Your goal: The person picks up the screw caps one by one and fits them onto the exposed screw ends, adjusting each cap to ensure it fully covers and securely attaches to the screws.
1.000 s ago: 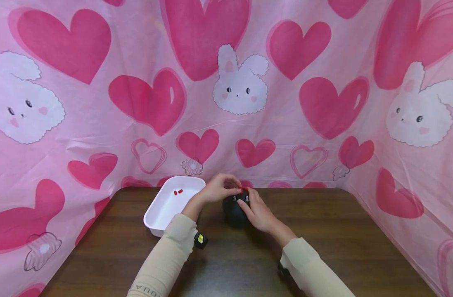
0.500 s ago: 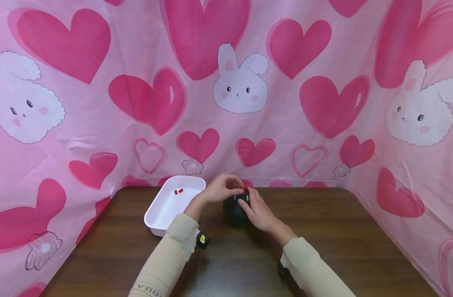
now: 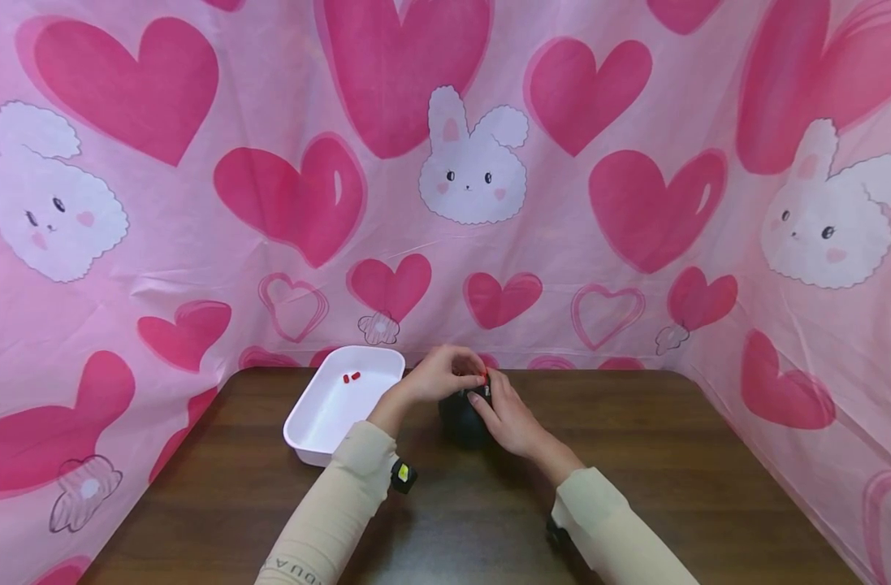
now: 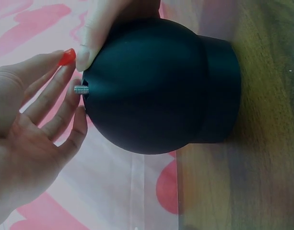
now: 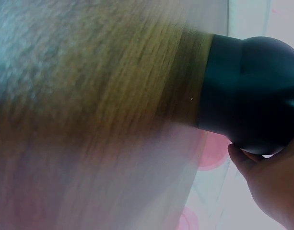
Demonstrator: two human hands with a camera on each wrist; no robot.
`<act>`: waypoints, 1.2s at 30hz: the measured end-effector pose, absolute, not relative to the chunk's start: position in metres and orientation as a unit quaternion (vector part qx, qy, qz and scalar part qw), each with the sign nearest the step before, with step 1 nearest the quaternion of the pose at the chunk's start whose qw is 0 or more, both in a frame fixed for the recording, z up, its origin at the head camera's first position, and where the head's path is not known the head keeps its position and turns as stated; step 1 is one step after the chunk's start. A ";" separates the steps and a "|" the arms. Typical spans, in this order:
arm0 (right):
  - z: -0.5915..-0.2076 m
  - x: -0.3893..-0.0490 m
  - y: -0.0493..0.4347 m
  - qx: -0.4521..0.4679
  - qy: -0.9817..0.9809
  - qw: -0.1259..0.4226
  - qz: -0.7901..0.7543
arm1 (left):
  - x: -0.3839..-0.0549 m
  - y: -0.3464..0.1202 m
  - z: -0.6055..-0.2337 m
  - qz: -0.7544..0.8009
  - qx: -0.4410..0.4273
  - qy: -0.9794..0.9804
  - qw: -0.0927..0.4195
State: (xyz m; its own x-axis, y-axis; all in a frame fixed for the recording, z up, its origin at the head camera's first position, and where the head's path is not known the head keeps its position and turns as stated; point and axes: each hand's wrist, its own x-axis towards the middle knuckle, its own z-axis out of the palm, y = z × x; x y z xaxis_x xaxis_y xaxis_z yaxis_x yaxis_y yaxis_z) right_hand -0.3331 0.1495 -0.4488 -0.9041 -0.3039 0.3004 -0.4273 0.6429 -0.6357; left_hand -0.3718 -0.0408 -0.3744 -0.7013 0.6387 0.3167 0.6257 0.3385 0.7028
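Note:
A black, rounded body [image 3: 461,424] with a narrower base stands upright on the table. In the left wrist view, a threaded metal stud [image 4: 81,89] sticks out of its top. My left hand [image 3: 432,379] is at the top of this body and pinches a small red cap [image 4: 67,57] between thumb and finger. Its other fingers spread past the stud. My right hand [image 3: 516,416] grips the body's upper right side, thumb in front and fingers behind. The right wrist view shows that hand [image 5: 274,187] against the body's curved side. My fingers hide part of the top.
A white tray [image 3: 328,418] stands to the left of the black body. Two small red pieces, one red piece [image 3: 346,379] beside another [image 3: 355,375], lie in it. The wooden table [image 3: 474,512] ends at a pink heart-patterned curtain [image 3: 474,252].
My left hand has shifted slightly to the right over the top of the black body, now covering more of the red there. My right hand keeps its place on the body.

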 end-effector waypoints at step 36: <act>-0.451 -0.335 0.152 0.223 -0.899 0.088 0.366 | -0.375 -0.035 -0.383 0.405 0.391 0.826 0.026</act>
